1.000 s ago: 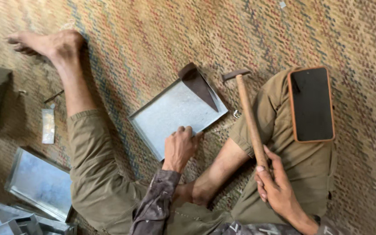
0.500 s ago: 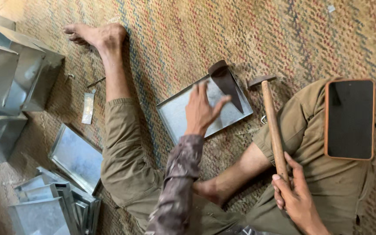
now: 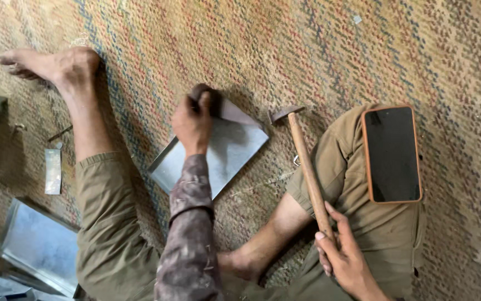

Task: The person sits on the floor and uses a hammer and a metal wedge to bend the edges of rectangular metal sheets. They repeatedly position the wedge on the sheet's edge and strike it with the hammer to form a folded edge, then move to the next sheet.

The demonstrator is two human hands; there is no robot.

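2 hands at work in the head view, seen from above on a woven mat (image 3: 318, 50). Left hand (image 3: 193, 122) stretched forward, fingers curled over a dark rounded block (image 3: 207, 95) at the far corner of a flat metal sheet (image 3: 235, 147), pressing down on it. Sheet flat on the mat, just beyond the left wrist, between the 2 legs. Right hand (image 3: 343, 253) drawn close to the body, wrapped around the lower end of a hammer (image 3: 307, 167); wooden handle slanting forward and left from that hand, metal head resting near the sheet's right corner, just beside it. Black phone in an orange case (image 3: 392, 153) lying on the bent right knee, ahead and to the right of the right hand. Bare left foot (image 3: 56, 64) well out to the left of the left hand. More sheet-metal pieces (image 3: 40, 245) far left, near the body.
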